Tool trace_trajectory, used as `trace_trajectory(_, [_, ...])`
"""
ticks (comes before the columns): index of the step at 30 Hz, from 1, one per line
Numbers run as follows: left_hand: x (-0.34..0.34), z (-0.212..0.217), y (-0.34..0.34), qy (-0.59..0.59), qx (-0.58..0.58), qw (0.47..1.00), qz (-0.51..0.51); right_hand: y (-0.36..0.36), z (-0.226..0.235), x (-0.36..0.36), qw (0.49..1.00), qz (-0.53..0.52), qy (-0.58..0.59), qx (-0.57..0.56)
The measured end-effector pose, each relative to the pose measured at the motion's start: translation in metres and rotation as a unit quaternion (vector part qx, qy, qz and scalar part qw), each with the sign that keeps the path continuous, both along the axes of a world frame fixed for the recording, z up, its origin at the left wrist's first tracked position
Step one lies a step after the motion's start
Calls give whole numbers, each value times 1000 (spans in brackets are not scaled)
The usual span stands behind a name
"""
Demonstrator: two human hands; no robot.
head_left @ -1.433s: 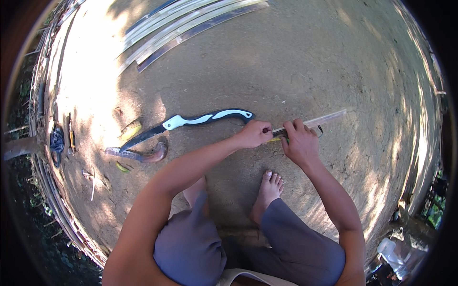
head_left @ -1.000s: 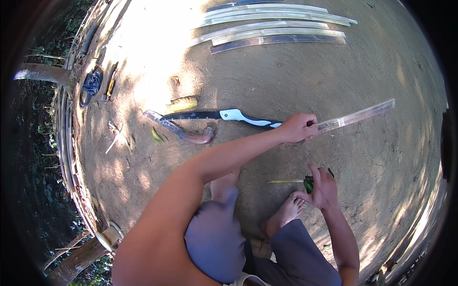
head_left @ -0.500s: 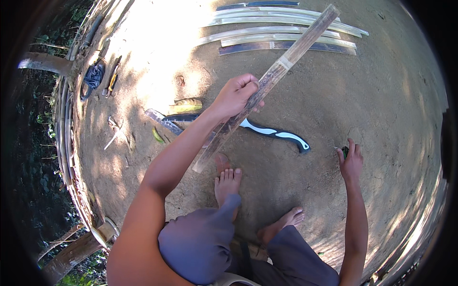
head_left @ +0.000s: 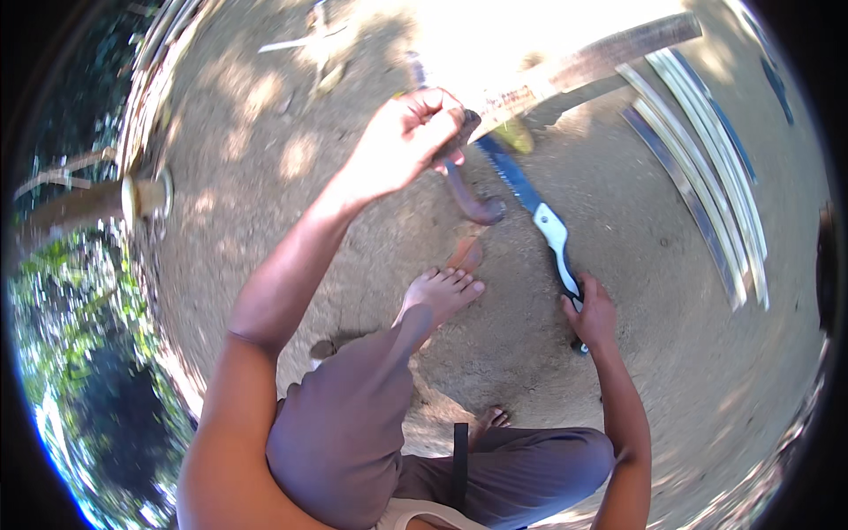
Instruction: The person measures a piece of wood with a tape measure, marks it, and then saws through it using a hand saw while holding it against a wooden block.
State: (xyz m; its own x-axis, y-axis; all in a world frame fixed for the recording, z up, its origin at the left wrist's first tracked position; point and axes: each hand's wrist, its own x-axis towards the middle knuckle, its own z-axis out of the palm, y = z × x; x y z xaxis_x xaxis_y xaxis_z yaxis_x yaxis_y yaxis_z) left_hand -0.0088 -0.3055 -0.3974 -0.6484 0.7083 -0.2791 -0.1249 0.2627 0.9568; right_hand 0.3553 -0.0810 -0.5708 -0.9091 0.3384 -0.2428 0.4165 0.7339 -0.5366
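My left hand (head_left: 413, 137) is closed round the near end of a flat, split bamboo strip (head_left: 632, 49), which slants up and right from my fist. My right hand (head_left: 596, 311) is wrapped round the black and white handle of a pruning saw (head_left: 552, 231). Its dark toothed blade points up and left, with the tip close below the strip's near end. Just under my left hand, a hooked brown handle (head_left: 480, 208) shows on the dirt; my hand hides part of that tool. A yellow-green leaf (head_left: 517, 135) lies beside the blade.
Several more bamboo strips (head_left: 685, 190) lie side by side on the dirt at the right. My bare foot (head_left: 442, 296) is just below the hooked handle. Pale sticks (head_left: 309, 40) lie at the top left. A wooden post (head_left: 106, 201) and greenery border the left side.
My right hand has come in from the right and taken hold of the saw handle. The bamboo strip has swung clockwise in my left hand, now gripped near its end. The whole view has turned.
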Motion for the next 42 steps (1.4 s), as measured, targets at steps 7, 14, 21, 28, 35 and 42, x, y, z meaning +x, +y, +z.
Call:
trace_trajectory(7, [84, 72, -218, 194, -187, 921, 281, 17, -17, 22, 997, 23, 23, -75])
trace_trajectory(14, [325, 49, -404, 19, -226, 833, 504, -24, 13, 54, 988, -7, 150, -40])
trace_trajectory(21, [463, -25, -443, -105, -214, 848, 474, -105, 116, 35, 931, 10, 274, -241])
trace_trajectory(28, [512, -94, -460, -100, -112, 894, 422, -190, 182, 25, 931, 304, 135, -149])
trace_trajectory(35, [554, -120, -478, -85, -62, 907, 409, -336, 243, 91, 876, 472, -78, -68])
trace_trajectory(42, [587, -107, -463, -185, 7, 871, 455, -382, 215, 174, 875, 451, -163, -71])
